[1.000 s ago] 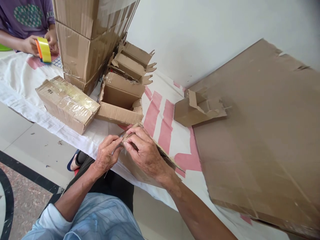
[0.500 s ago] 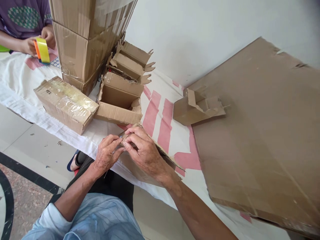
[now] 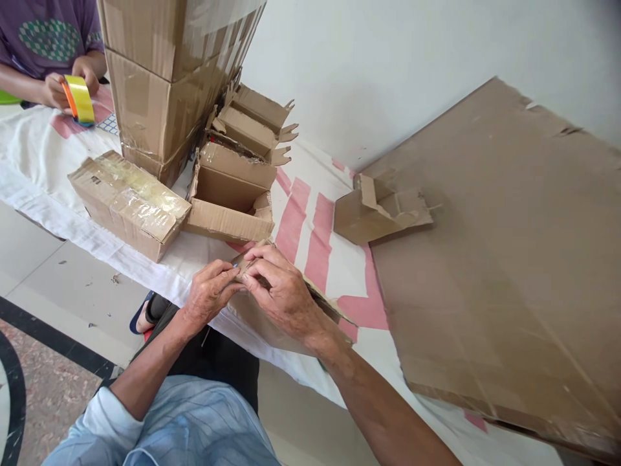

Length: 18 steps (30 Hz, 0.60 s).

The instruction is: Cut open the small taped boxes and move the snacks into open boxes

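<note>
While both hands, left and right, pinch a cardboard piece (unprinted), fingertips meet.

My work surface is a low platform covered by a white cloth with red stripes. Directly on it, far left, a tall taped carton stack; near it a taped closed box and an open box. At centre, a folded cardboard scrap. At right, a large flat cardboard sheet. Nearest me, a cardboard piece overhangs the edge.
</note>
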### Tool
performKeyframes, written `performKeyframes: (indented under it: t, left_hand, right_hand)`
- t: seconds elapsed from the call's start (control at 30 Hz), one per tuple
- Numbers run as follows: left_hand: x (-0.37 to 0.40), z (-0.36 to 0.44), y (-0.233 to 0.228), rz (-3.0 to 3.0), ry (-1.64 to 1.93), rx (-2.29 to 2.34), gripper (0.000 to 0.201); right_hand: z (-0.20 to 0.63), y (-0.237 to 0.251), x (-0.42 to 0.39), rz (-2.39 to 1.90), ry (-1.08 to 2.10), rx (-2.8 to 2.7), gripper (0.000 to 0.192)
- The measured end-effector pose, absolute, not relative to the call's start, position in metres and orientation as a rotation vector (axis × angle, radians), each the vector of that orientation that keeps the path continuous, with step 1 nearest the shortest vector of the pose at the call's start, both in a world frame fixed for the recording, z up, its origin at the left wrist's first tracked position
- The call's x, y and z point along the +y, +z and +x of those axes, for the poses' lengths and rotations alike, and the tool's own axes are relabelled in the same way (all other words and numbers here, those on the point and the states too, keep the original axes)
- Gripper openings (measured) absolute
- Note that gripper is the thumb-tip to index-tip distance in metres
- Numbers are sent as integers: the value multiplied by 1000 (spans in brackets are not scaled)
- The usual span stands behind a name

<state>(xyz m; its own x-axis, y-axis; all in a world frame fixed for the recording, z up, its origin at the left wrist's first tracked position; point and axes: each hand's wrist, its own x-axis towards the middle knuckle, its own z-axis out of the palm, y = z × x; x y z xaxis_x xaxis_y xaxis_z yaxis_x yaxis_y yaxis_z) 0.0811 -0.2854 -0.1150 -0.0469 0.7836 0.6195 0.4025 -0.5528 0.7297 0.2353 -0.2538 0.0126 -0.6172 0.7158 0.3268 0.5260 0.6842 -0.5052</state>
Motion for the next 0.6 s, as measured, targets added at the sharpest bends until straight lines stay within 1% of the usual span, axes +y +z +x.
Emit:
performKeyframes:
  t: [0.27,0.6]
  left_hand:
    - [-284,78,-115,1941,1667,1182,23]
    - [-286,79,-116,1951,1617,1229,27]
  right_hand:
    - [238,15,-252,-1048,607,-2311,21]
    - [239,19,-249,-1061,661,-2305,22]
